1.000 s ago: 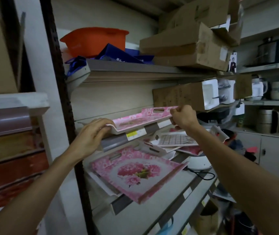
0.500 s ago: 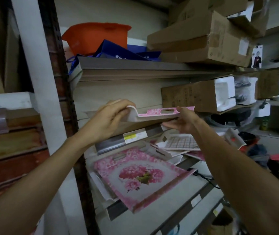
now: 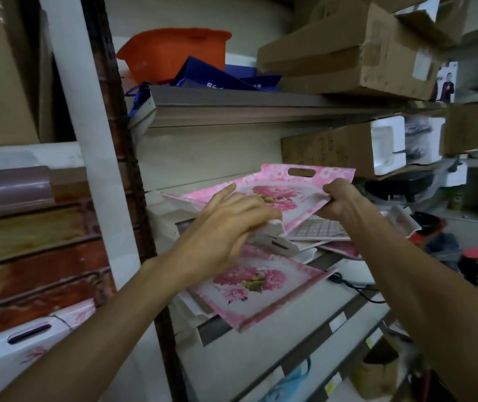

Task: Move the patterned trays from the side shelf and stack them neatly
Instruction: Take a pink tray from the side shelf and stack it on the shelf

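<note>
I hold a pink floral tray [image 3: 295,188] tilted toward me, its handle slot at the far edge. My left hand [image 3: 229,227] grips its near left corner and my right hand [image 3: 339,201] grips its right edge. Below it a second pink floral tray [image 3: 258,288] lies slanted on the lower shelf, partly hidden by my left hand. Between them lie a grid-patterned tray [image 3: 319,229] and other white trays, mostly covered. A white tray with a handle slot [image 3: 28,340] shows at the lower left.
A metal shelf [image 3: 261,108] overhead carries an orange tub [image 3: 173,53], blue bags and cardboard boxes [image 3: 348,53]. A box with white foam [image 3: 348,149] sits at the right. A white post [image 3: 86,140] stands left. Cluttered shelves fill the right.
The held tray has tipped from nearly level at shelf height to face me, showing its flower print. Both hands came lower and closer together, and the view shifted left.
</note>
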`<action>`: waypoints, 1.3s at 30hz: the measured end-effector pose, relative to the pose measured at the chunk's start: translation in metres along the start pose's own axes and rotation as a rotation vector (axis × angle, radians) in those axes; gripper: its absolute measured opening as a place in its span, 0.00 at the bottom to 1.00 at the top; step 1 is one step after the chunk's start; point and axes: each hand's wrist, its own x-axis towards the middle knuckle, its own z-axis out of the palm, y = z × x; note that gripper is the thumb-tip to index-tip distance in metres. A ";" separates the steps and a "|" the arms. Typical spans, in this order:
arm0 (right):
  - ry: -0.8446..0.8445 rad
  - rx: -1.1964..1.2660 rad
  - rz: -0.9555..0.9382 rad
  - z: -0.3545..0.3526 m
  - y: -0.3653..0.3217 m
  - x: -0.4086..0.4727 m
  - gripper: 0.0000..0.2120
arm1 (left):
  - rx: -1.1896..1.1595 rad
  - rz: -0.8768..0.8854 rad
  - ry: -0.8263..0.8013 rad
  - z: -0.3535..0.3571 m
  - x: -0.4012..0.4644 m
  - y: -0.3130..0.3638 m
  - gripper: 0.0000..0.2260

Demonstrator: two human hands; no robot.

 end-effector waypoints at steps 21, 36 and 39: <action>0.395 -0.143 -0.301 -0.080 0.071 -0.189 0.16 | -0.212 -0.421 0.144 -0.008 -0.115 0.040 0.13; 0.297 -0.223 -0.286 -0.044 0.157 -0.254 0.13 | -0.708 -0.955 -0.015 -0.013 -0.219 0.030 0.22; 0.225 -0.219 -0.256 -0.020 0.174 -0.252 0.10 | -0.662 -0.987 0.059 -0.017 -0.244 0.026 0.19</action>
